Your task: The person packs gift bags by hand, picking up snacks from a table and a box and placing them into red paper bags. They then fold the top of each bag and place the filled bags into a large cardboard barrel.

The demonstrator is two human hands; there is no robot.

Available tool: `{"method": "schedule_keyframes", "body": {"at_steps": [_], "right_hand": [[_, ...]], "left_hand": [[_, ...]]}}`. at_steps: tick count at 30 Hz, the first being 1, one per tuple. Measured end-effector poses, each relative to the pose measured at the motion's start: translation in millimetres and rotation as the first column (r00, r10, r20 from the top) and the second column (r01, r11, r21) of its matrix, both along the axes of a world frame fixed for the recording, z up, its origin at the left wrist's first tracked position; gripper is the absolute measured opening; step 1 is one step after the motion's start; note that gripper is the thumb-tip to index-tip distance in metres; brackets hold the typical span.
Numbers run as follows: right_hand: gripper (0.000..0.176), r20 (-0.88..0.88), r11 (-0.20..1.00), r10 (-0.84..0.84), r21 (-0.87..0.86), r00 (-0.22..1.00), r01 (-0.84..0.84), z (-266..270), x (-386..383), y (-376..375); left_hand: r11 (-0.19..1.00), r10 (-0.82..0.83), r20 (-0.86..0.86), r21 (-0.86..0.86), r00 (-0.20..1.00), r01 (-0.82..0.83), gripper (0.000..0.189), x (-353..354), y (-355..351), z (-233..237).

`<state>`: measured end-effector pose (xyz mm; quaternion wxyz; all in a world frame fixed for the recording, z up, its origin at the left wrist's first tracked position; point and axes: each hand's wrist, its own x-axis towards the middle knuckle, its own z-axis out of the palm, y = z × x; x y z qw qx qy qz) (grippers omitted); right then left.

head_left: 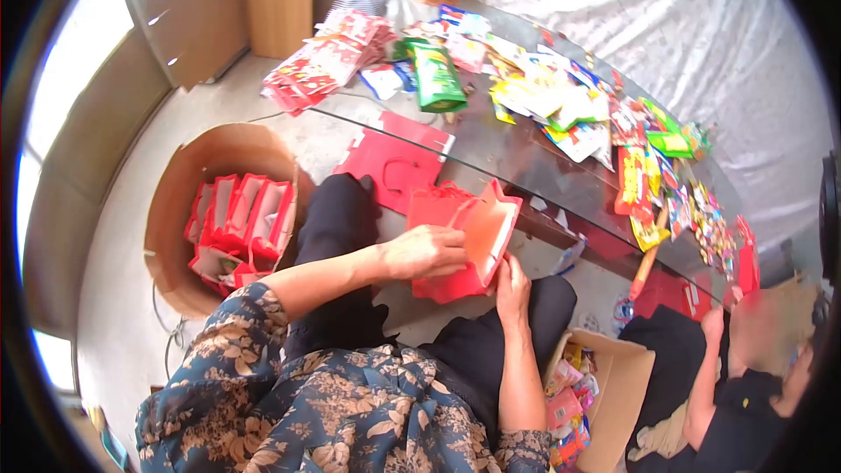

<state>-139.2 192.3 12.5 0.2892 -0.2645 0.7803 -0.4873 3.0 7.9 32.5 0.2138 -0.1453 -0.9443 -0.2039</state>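
A red paper gift bag [438, 285] stands opened over my lap, its pale inside facing up and to the right. My left hand [427, 251] is closed at the bag's near left rim, with its fingertips curled toward the opening. On the lower right side, my right hand [512, 291] grips the bag wall, the thumb lying along the outside. Just beyond my left knee lies a flat red bag [399, 158] with a cord handle. Whatever may be inside the bag I hold is hidden.
A round cardboard container [171, 201] at left holds several red bags. Snack packets [530, 92] and a stack of printed packages [328, 57] lie on the glass table [491, 153]. A carton [622, 394] of packets stands at right, beside another person [745, 412].
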Motion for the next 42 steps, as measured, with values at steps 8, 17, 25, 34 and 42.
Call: {"method": "schedule_keyframes", "body": {"at_steps": [8, 17, 25, 34, 42], "right_hand": [[0.035, -0.095, 0.874, -0.281, -0.437, 0.955, 0.214, -23, -15, 6], [0.032, -0.257, 0.917, -0.255, -0.37, 0.932, 0.149, -16, -63, 9], [0.032, -0.673, 0.982, -0.026, -0.155, 0.739, -0.106, 37, -115, -54], [0.043, -0.929, 0.97, 0.233, 0.202, 0.287, -0.133, 69, -156, -147], [0.055, -0.885, 0.955, 0.298, 0.283, 0.359, -0.095, 53, -191, -191]], "left_hand": [[0.99, 0.1, -0.106, 0.106, 0.989, -0.089, 0.014, 5, 12, -2], [0.976, 0.168, -0.093, 0.158, 0.981, -0.152, 0.016, 4, 21, -8], [0.982, 0.154, -0.096, 0.126, 0.983, -0.141, 0.015, 5, 18, -15], [0.982, 0.15, -0.067, 0.125, 0.986, -0.141, 0.012, 2, 21, -16], [0.97, 0.186, -0.071, 0.174, 0.98, -0.171, 0.012, -1, 22, -20]]}}
